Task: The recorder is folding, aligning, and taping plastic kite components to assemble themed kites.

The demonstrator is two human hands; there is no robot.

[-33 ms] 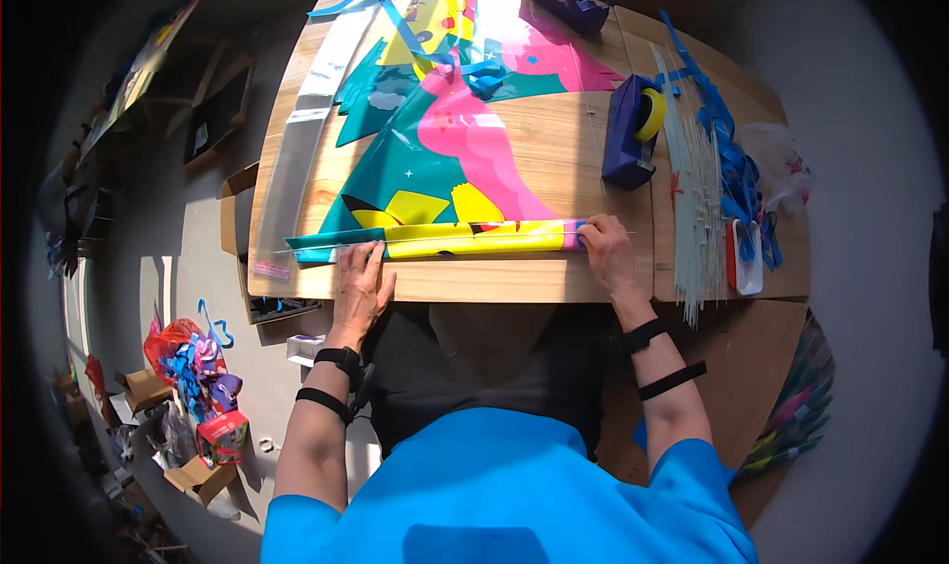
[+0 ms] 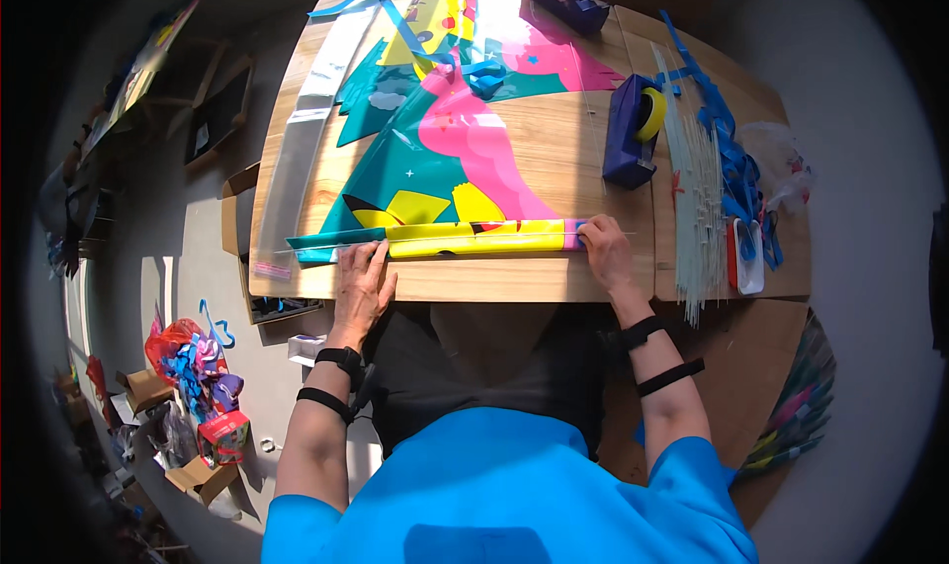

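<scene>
A shiny triangular plastic sheet (image 2: 386,173), printed teal, pink and yellow, lies on the wooden table. Its near edge is turned up into a long yellow band (image 2: 474,240) with teal and pink ends. Along this fold runs a thin pale rod (image 2: 539,235), poking out at both sides. My left hand (image 2: 364,282) rests at the band's teal part, fingertips pressing its lower edge and thumb apart. At the pink end, the fingers of my right hand (image 2: 608,253) are pinched together on the fold; whether they also grip the rod is hidden.
Two dark blue tape dispensers (image 2: 625,144) stand at the right and far edge. Thin pale rods (image 2: 697,198) and blue ribbon (image 2: 732,169) lie on the right. Clear plastic film (image 2: 301,159) stretches along the left. More printed sheets (image 2: 554,55) lie behind.
</scene>
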